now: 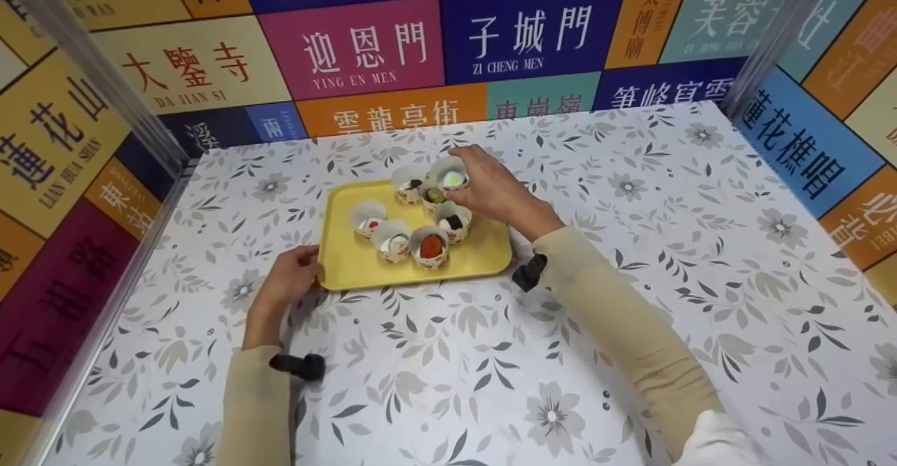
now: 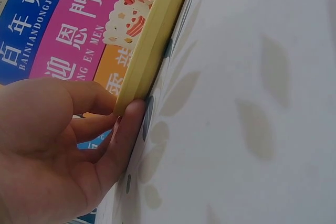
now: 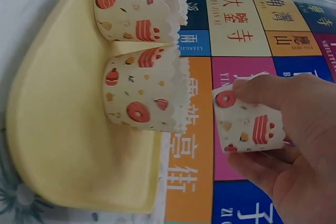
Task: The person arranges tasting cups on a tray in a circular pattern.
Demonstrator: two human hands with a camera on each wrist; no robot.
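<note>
My left hand (image 1: pixel 291 273) pinches the near left corner of a yellow tray (image 1: pixel 343 263), as the left wrist view shows up close. My right hand (image 1: pixel 494 186) holds a printed paper cupcake cup (image 3: pixel 247 127) between thumb and fingers, raised above the tray's far side. Something white and yellow-green lies inside that cup. Several like cups stand on the tray: one with an orange-red filling (image 1: pixel 431 246), one with a black-and-white piece (image 1: pixel 453 223), and a white-filled cup (image 1: pixel 392 243) among them. The held cup and right hand partly hide the cups behind.
The tray lies on a table (image 1: pixel 448 354) covered with grey-and-white floral cloth. Colourful panels (image 1: pixel 364 52) with Chinese lettering wall off the back and both sides. Black straps with small devices (image 1: pixel 301 366) sit on both wrists.
</note>
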